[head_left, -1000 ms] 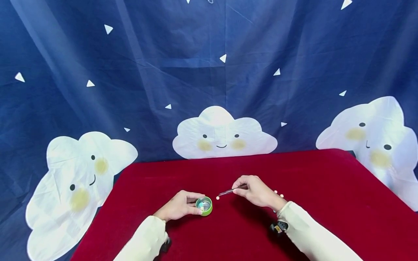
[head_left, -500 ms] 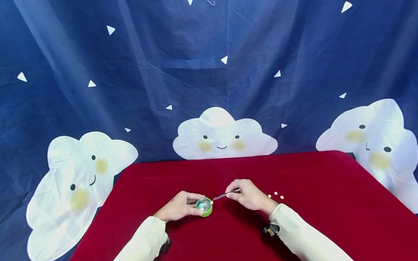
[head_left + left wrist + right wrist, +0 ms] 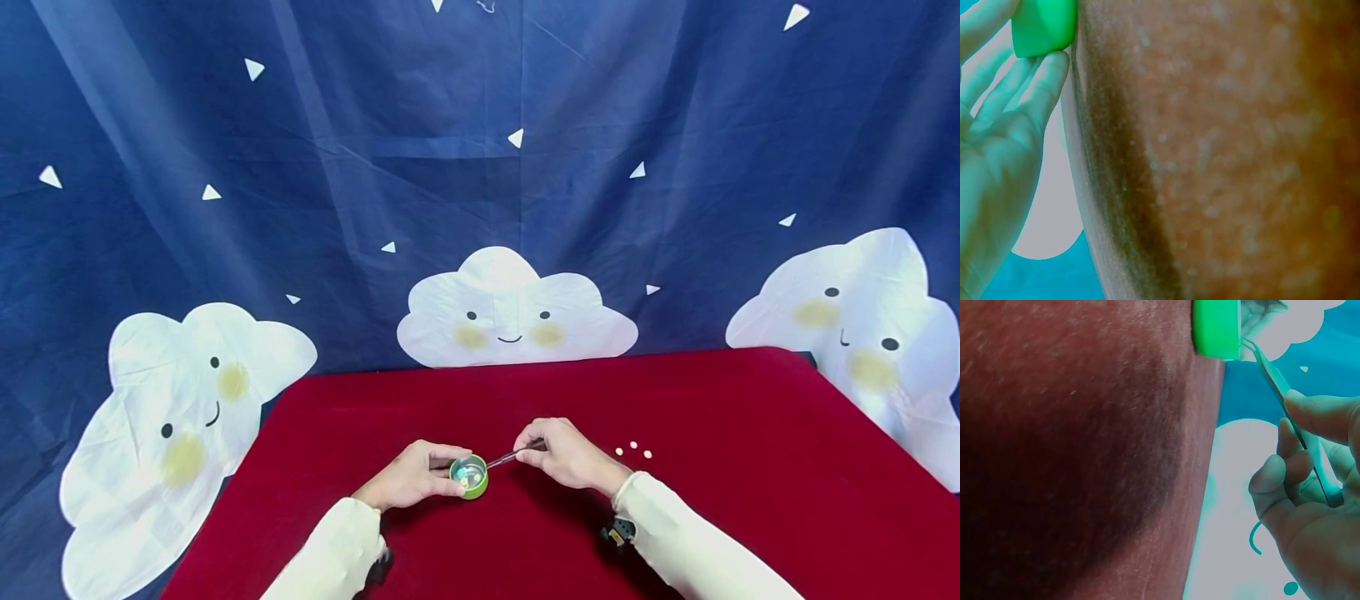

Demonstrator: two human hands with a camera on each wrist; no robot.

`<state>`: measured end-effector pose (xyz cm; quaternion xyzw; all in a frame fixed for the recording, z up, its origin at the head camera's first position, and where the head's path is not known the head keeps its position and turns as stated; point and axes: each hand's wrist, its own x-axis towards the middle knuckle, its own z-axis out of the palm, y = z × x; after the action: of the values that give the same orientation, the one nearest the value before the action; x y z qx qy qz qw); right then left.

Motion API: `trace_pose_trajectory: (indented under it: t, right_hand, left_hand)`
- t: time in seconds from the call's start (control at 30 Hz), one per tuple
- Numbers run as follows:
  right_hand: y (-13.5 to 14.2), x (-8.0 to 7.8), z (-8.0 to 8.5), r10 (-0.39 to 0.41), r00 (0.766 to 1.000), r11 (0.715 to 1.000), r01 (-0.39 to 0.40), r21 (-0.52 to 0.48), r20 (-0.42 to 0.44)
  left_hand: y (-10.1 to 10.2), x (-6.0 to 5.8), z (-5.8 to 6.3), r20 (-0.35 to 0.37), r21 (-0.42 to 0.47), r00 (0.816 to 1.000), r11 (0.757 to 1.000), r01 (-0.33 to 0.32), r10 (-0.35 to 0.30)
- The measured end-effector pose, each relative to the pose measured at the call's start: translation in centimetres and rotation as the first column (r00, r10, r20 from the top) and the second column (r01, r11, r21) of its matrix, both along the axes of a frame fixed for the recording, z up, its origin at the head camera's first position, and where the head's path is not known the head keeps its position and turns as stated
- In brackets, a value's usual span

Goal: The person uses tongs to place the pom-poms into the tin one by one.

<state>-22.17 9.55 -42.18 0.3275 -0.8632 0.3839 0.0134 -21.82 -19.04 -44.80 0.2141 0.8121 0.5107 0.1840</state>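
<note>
My left hand grips a small round green tin on the red cloth, its thumb at the near side and fingers round the far side. Inside the tin lie several small beads, one teal and a pale yellow one near the right wall. My right hand pinches dark metal tweezers between thumb and fingers. Their tips reach the tin's right rim. In the right wrist view the tweezers show slightly parted tips right at the rim.
Three pale beads lie on the red cloth just right of my right hand. Beyond the table's far edge hangs a blue curtain with white smiling clouds.
My right hand has moved left and slightly down, bringing a bead in the tweezers to the tin. That bead now lies inside, off the tips. The left hand and tin stay put.
</note>
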Motion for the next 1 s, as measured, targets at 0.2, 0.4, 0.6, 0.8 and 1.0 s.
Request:
trace_pose_trajectory:
  t: [0.2,0.4,0.6,0.8,1.0]
  right_hand:
    - [0.5,0.3,0.3,-0.010,1.000,1.000,0.010,0.002,0.004]
    - [1.4,0.4,0.7,-0.022,1.000,1.000,0.022,-0.002,0.010]
    - [2.8,0.8,1.1,-0.037,0.999,0.999,0.037,-0.018,0.032]
    - [4.4,1.3,1.2,-0.050,0.999,0.998,0.051,-0.032,0.014]
    - [6.0,1.5,1.7,-0.073,0.996,0.997,0.074,-0.022,0.058]
  left_hand:
    - [0.0,-0.1,-0.2,-0.018,-0.021,1.000,1.000,0.010,-0.010]
    - [-0.1,-0.1,-0.1,-0.014,-0.028,1.000,1.000,0.012,-0.012]
    - [-0.2,-0.1,-0.1,0.002,-0.022,1.000,1.000,0.013,-0.013]
    - [-0.2,-0.2,-0.1,-0.006,-0.025,1.000,0.999,0.020,-0.020]
    - [-0.2,-0.2,-0.2,-0.006,-0.017,1.000,1.000,0.023,-0.023]
